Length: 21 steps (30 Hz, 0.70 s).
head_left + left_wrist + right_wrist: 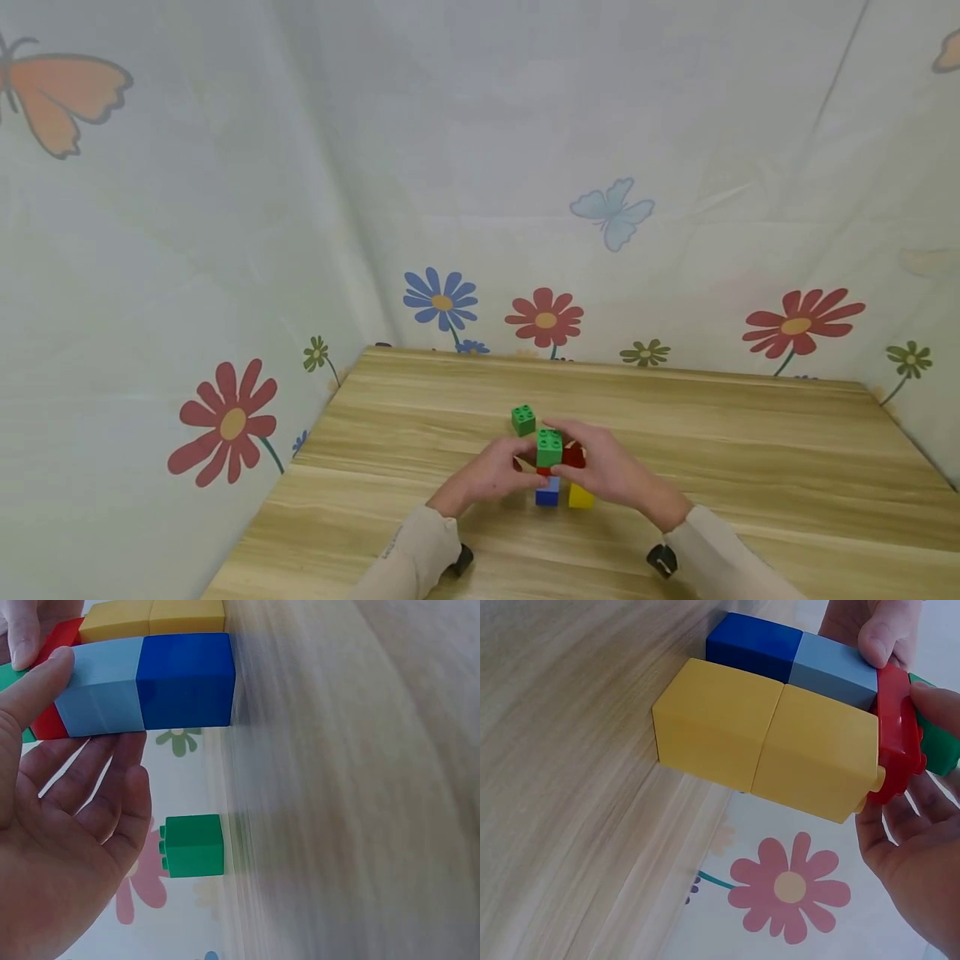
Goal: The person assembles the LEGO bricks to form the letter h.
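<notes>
Looks mostly built: my left hand (491, 475) and right hand (611, 467) pinch the block stack (549, 455) near its top, on the table (675, 417); red brick (898, 731) seems not fully seated on the yellow blocks (769, 742), green block (523, 422) loose toward the far edge.

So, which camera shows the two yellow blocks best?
The right wrist view: both yellow blocks appear large and nearly whole. The left wrist view shows them partly, behind the blue blocks and cut off at the top; the head view shows just some yellow below the right hand.
</notes>
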Available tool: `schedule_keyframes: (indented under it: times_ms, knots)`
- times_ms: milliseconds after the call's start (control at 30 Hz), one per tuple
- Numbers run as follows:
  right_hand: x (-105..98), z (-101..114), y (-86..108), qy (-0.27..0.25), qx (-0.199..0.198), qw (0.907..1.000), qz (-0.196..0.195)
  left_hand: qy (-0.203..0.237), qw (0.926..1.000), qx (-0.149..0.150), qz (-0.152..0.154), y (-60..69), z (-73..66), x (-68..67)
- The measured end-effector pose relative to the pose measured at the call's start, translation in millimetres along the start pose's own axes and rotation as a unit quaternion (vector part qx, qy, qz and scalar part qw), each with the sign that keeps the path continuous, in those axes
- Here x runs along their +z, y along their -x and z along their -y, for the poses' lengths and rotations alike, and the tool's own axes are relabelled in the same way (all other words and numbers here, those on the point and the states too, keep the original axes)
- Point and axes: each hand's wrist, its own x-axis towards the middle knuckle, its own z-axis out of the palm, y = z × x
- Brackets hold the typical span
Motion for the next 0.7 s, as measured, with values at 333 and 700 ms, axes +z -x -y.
schedule_keyframes:
  times_ms: [333,700]
  knots:
    - [0,0,-2.2,-0.016,0.011,0.9996,0.020,-0.006,1.0000,0.004,-0.001,2.4,2.5,-2.4]
    - [-11,-4,-1.1,-0.010,0.005,0.9999,0.010,0.013,0.9998,-0.013,0.000,5.9,1.7,-6.1]
